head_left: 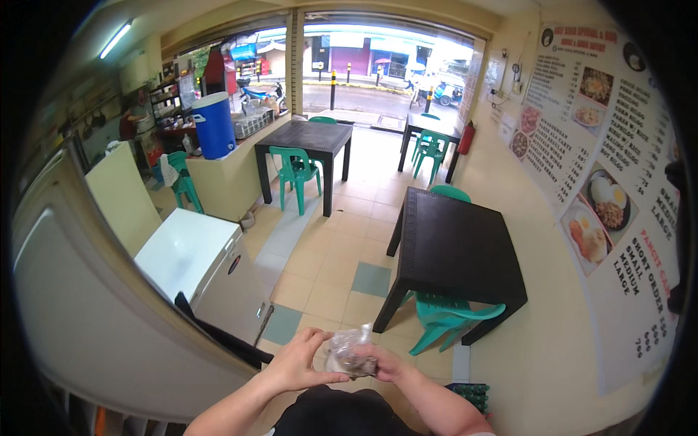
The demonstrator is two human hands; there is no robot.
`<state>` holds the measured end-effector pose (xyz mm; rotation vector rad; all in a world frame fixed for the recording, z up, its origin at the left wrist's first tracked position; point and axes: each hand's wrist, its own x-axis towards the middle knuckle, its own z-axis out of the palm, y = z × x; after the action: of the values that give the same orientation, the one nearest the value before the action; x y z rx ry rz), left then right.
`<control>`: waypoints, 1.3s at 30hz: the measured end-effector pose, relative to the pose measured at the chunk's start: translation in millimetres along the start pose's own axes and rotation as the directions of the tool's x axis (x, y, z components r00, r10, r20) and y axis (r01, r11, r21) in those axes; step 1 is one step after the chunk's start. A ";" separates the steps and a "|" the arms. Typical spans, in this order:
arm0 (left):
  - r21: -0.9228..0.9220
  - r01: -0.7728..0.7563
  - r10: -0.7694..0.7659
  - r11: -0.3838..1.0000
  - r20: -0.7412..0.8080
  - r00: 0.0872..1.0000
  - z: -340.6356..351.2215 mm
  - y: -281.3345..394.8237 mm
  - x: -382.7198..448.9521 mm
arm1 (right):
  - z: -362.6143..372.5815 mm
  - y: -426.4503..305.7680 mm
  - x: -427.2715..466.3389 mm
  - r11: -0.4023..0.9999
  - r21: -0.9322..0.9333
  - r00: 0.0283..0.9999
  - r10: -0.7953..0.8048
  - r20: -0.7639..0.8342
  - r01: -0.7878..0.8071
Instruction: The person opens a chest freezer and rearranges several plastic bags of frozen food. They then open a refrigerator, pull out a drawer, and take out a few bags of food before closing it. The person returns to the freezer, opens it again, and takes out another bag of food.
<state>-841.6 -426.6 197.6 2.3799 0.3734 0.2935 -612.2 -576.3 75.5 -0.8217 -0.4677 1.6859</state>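
A small clear plastic bag (343, 346) with something brownish inside is held in front of my body. My right hand (384, 362) grips it from the right, its fingers closed over the bag. On the other side, my left hand (297, 359) curves around the bag with thumb and fingers apart. The left thumb lies along the bag's lower edge, and the fingertips are near its upper left. Whether the left hand bears any of the hold is unclear. The exact contents are blurred by the crumpled plastic.
A white chest freezer (185, 256) and a large pale appliance door (92, 294) stand left. Right is a black table (458, 245) with a green plastic chair (452, 316). A blue water cooler (213, 126) sits on a counter; bottles (471, 395) stand low right.
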 end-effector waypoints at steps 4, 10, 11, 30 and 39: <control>-0.230 0.155 -0.168 0.961 -0.035 0.985 -13.7 -76.0 39.0 | -51.5 -29.8 -10.6 0.987 0.121 0.988 -0.094 -0.125 0.109; 0.530 0.562 -0.697 0.635 0.080 0.712 -13.5 -235.3 12.1 | -119.9 -63.1 -41.1 0.894 0.342 0.953 -0.237 -0.187 0.289; 0.591 0.564 -0.717 0.577 0.035 0.696 -13.0 -254.8 -9.5 | -128.8 -67.8 -41.2 0.884 0.373 0.958 -0.233 -0.169 0.281; 0.772 0.635 -0.979 0.015 0.140 -0.147 119.9 -237.4 -106.7 | -266.2 -262.8 196.2 0.957 0.272 0.992 0.070 0.104 -0.096; 0.484 0.865 -0.801 -0.132 0.462 -0.381 169.2 -129.1 -148.5 | -276.5 -278.6 260.8 0.968 0.195 0.985 0.170 -0.037 -0.160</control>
<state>-951.8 -488.7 -29.0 1.0917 1.6412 -1.3337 -251.0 -281.5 7.1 -0.7792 -0.2002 1.8250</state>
